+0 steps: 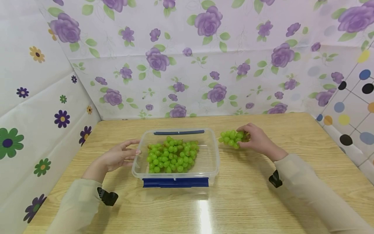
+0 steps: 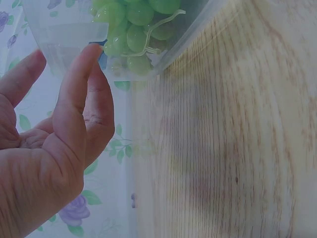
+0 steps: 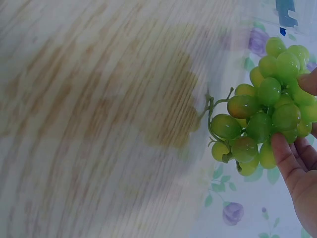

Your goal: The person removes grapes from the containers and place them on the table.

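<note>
A clear plastic container [image 1: 208,156] with blue clips stands on the table, holding green grapes [image 1: 172,156] in its left and middle part. At its left wall is my left hand [image 1: 118,157], fingertips against the plastic and fingers loosely bent, not wrapped round it. To the right of the container, my right hand [image 1: 254,138] grips a small bunch of green grapes [image 1: 230,139] between thumb and fingers. In the right wrist view this bunch [image 3: 270,109] shows its thin stem pointing away from the hand [image 3: 302,163]. Whether it touches the table is unclear.
The wooden table [image 1: 248,201] runs back to a wall covering [image 1: 181,71] with purple flowers. Patterned sheets also hang at the left and right sides. A black wrist device [image 1: 107,196] sits on the left sleeve, and another device [image 1: 275,178] is on the right.
</note>
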Available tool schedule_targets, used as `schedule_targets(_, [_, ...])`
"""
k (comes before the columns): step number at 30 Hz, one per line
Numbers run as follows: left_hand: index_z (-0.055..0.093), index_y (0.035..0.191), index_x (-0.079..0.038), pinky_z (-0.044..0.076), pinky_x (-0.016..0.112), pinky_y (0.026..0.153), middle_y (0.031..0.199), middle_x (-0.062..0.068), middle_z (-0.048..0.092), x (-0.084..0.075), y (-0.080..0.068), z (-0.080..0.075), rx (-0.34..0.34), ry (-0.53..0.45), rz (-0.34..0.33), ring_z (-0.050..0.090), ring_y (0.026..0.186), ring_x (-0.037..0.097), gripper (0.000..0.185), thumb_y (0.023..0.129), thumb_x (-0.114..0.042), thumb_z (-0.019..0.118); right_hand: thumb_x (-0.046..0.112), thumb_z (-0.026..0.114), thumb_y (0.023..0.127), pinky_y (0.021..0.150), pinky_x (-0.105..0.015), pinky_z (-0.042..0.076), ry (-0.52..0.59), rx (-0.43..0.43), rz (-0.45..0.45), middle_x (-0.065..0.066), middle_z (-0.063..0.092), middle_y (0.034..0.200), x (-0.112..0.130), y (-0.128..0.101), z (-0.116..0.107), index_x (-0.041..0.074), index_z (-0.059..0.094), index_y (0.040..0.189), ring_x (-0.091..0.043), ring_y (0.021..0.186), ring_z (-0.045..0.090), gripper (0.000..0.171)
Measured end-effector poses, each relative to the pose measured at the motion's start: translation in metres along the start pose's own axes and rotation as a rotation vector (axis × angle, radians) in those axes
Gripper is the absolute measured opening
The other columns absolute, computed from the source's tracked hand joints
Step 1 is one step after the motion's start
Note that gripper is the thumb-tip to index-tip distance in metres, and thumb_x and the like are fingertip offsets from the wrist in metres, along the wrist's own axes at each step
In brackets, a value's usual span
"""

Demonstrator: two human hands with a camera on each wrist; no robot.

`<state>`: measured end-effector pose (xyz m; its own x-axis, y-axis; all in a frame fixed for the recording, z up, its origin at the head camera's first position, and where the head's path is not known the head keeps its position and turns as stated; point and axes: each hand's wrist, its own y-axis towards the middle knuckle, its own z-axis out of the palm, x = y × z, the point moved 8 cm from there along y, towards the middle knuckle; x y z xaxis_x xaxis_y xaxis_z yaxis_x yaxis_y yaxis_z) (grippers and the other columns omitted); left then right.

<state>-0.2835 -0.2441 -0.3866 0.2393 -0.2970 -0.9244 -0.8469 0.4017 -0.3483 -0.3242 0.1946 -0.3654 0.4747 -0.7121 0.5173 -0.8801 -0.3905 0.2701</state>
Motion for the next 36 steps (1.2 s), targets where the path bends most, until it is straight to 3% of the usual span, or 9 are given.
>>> schedule_targets(18, [0.009, 0.153, -0.009, 0.055, 0.031, 0.083, 0.146, 0.034, 0.023, -0.001, -0.001, 0.001, -0.008, -0.013, -0.014, 0.050, 0.123, 0.037, 0.076, 0.096, -0.023, 0.057, 0.008, 0.073, 0.080, 0.075, -0.043, 0.051, -0.020, -0.010, 0.035, -0.022, 0.055, 0.105, -0.007, 0.003, 0.005, -0.008, 0.058, 0.119, -0.031, 0.091, 0.054, 0.045])
schedule_targets(27, [0.010, 0.153, -0.008, 0.055, 0.031, 0.084, 0.145, 0.035, 0.024, -0.002, -0.001, 0.002, -0.008, -0.026, -0.012, 0.053, 0.120, 0.036, 0.076, 0.096, -0.022, 0.058, 0.007, 0.073, 0.081, 0.079, -0.045, 0.051, -0.001, -0.009, 0.057, -0.022, 0.054, 0.108, -0.008, 0.003, 0.010, -0.008, 0.057, 0.122, -0.032, 0.095, 0.053, 0.047])
schedule_targets(36, [0.009, 0.153, -0.009, 0.054, 0.032, 0.086, 0.146, 0.035, 0.022, 0.000, 0.000, 0.001, -0.001, -0.009, -0.004, 0.045, 0.126, 0.041, 0.075, 0.097, -0.022, 0.056, 0.008, 0.074, 0.080, 0.084, -0.049, 0.049, -0.009, -0.007, 0.064, -0.024, 0.053, 0.112, -0.006, 0.007, 0.014, -0.008, 0.057, 0.122, -0.035, 0.100, 0.053, 0.047])
